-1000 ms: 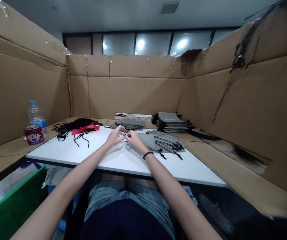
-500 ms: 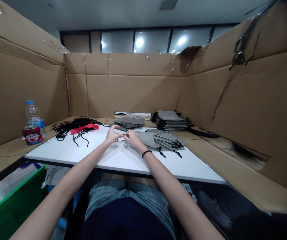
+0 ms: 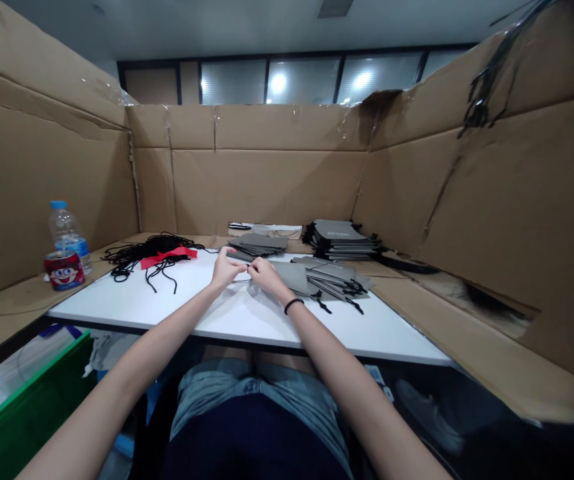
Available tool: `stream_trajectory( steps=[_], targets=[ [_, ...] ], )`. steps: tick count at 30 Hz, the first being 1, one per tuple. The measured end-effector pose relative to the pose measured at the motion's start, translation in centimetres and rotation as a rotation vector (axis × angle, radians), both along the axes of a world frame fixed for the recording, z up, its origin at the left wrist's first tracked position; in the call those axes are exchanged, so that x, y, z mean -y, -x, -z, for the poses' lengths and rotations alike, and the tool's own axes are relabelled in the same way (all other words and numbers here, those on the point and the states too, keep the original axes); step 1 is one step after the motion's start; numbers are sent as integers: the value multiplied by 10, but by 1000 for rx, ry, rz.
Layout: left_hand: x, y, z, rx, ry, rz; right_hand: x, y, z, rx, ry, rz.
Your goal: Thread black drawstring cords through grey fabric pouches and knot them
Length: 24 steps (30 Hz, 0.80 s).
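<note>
My left hand (image 3: 225,269) and my right hand (image 3: 263,273) meet over the middle of the white table (image 3: 207,313), fingertips pinched together on a thin black cord (image 3: 249,268) that is too small to see well. A black band circles my right wrist. Just right of my right hand lies a loose pile of grey pouches (image 3: 324,277) with black drawstrings. A bundle of black cords (image 3: 147,253) tied with a red ribbon lies to the left of my left hand.
Cardboard walls (image 3: 267,180) enclose the table on three sides. A neat stack of grey pouches (image 3: 339,240) and a smaller pile (image 3: 257,245) sit at the back. A water bottle (image 3: 67,230) and a red can (image 3: 63,270) stand at the left. A green bin (image 3: 27,407) is below left.
Both hands have stayed together at the table's middle; the left hand's fingers have closed tighter into the pinch. The view has shifted slightly.
</note>
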<state>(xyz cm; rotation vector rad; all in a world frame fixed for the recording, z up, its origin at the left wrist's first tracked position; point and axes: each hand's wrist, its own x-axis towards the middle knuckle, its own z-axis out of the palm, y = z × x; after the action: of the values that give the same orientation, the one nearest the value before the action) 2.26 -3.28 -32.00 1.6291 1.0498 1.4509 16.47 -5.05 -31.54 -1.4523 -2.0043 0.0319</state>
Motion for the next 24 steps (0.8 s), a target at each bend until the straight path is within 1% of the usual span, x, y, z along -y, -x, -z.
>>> stream_trajectory(
  steps=[2,4,6,8,10,13,16,24],
  targets=[
    [4,-1,-1,7,-53,-10,-2,-1,2,-16,-11,2],
    [8,-1,-2,-21,-149,-13,-5,-2,4,-47,-10,4],
    [8,-1,-3,-43,-209,7,-8,-3,5,-92,3,-11],
    [7,-1,-3,-15,-183,47,-10,-4,6,-141,15,-41],
    [4,-1,-3,67,-113,95,-11,-4,7,-173,11,-60],
    [1,-1,-4,160,-24,130,-12,-6,7,-191,-5,-52],
    [2,0,-4,127,26,134,-11,-8,6,-188,-24,-56],
    [0,3,-3,65,20,107,-14,-10,7,-113,-97,-74]
  ],
)
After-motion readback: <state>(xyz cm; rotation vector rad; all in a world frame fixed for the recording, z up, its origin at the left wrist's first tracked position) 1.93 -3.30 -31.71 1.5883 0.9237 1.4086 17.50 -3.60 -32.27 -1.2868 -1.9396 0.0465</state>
